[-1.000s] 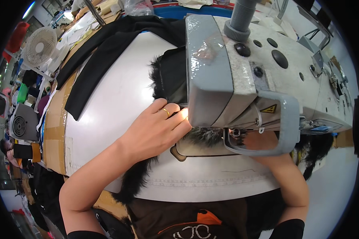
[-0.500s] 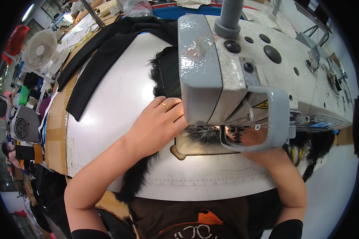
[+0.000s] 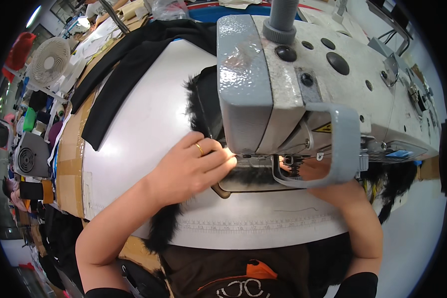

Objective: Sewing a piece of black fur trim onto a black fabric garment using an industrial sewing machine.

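Observation:
A black fabric piece edged with black fur lies on the sewing machine's pale bed, partly hidden by the grey machine head. My left hand, with a ring on one finger, is closed on the fur-edged fabric just left of the needle area. From under that hand, a tail of fur hangs over the near edge. My right hand is by the presser foot, seen through the grey guard. The guard and machine hide most of its fingers, so their grip is unclear.
A black garment drapes across the bed's far left. Printed ruler marks run along the near edge. More black fur hangs at the right. A white fan and a cluttered table stand at the left.
My left hand has shifted slightly nearer to me and its fingers have drawn together. Less fur shows in front of the presser foot. My right hand has barely moved.

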Demonstrator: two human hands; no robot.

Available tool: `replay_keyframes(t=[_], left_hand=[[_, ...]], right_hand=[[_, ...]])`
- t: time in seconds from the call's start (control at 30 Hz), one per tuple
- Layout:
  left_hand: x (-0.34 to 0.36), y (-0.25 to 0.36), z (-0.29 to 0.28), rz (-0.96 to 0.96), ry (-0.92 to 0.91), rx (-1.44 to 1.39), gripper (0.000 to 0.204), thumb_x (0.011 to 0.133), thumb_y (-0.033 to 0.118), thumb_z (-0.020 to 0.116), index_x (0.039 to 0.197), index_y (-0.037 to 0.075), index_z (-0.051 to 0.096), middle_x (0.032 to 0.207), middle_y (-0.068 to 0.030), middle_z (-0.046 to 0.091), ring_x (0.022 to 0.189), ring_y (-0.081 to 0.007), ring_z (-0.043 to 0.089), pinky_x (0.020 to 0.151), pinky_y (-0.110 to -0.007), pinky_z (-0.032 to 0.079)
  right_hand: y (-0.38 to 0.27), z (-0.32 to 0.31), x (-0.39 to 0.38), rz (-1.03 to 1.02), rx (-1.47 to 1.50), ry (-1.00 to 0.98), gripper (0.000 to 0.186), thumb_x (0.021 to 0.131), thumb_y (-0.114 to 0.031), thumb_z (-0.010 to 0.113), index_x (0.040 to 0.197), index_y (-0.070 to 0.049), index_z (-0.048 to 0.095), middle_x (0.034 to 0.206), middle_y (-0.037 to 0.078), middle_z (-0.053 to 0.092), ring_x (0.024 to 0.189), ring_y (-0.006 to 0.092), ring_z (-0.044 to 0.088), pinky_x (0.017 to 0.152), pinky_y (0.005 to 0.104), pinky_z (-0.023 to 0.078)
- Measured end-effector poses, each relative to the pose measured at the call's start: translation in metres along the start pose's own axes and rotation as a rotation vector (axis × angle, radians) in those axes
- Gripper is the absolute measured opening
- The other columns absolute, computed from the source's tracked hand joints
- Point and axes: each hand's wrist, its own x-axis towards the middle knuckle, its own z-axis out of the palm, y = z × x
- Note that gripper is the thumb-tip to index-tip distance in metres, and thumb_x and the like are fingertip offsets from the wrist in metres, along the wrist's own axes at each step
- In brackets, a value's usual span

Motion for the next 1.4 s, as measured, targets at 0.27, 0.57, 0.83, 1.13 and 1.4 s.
replay_keyframes(t=[0.27, 0.57, 0.83, 1.13, 1.4], left_hand=[[0.005, 0.008, 0.001, -0.017, -0.072, 0.092, 0.029, 0.086, 0.013, 0.067, 0.115, 0.009, 0.067, 0.105, -0.0015, 0.064, 0.11, -0.0202, 0.063, 0.093, -0.037, 0.05], [-0.002, 0.009, 0.002, -0.013, 0.001, 0.096, 0.03, 0.084, 0.013, 0.068, 0.114, 0.007, 0.069, 0.114, -0.0014, 0.066, 0.11, -0.0197, 0.063, 0.096, -0.037, 0.05], [0.006, 0.012, -0.004, 0.004, -0.042, 0.062, 0.019, 0.084, 0.011, 0.067, 0.103, 0.007, 0.066, 0.112, -0.0033, 0.064, 0.113, -0.0222, 0.062, 0.101, -0.041, 0.05], [0.008, 0.012, -0.01, -0.014, -0.127, 0.191, 0.018, 0.087, 0.016, 0.066, 0.104, 0.01, 0.064, 0.109, -0.0029, 0.064, 0.113, -0.0218, 0.063, 0.1, -0.041, 0.048], [0.007, 0.017, -0.011, -0.013, -0.048, 0.151, 0.027, 0.087, 0.013, 0.069, 0.113, 0.008, 0.067, 0.11, -0.0025, 0.066, 0.113, -0.0206, 0.063, 0.096, -0.04, 0.049]], right_hand=[[0.015, 0.028, -0.003, 0.106, 0.271, 0.007, 0.035, 0.089, -0.004, 0.058, 0.119, -0.013, 0.072, 0.114, 0.015, 0.073, 0.102, 0.0398, 0.071, 0.084, 0.0493, 0.06], [-0.012, -0.004, 0.013, 0.168, 0.318, -0.035, 0.037, 0.092, -0.004, 0.06, 0.125, -0.015, 0.074, 0.114, 0.016, 0.075, 0.103, 0.039, 0.072, 0.089, 0.0466, 0.059], [-0.015, -0.01, 0.011, -0.007, 0.207, 0.045, 0.023, 0.098, -0.018, 0.069, 0.12, -0.014, 0.076, 0.111, 0.016, 0.076, 0.102, 0.0389, 0.073, 0.083, 0.0467, 0.059], [-0.009, 0.005, 0.012, 0.025, 0.198, 0.08, 0.028, 0.098, -0.023, 0.073, 0.121, -0.005, 0.071, 0.107, 0.018, 0.075, 0.098, 0.041, 0.072, 0.082, 0.0479, 0.059], [-0.017, 0.006, 0.021, 0.241, 0.251, -0.069, 0.032, 0.092, -0.012, 0.067, 0.122, -0.01, 0.077, 0.124, 0.009, 0.076, 0.117, 0.0278, 0.069, 0.1, 0.0414, 0.052]])
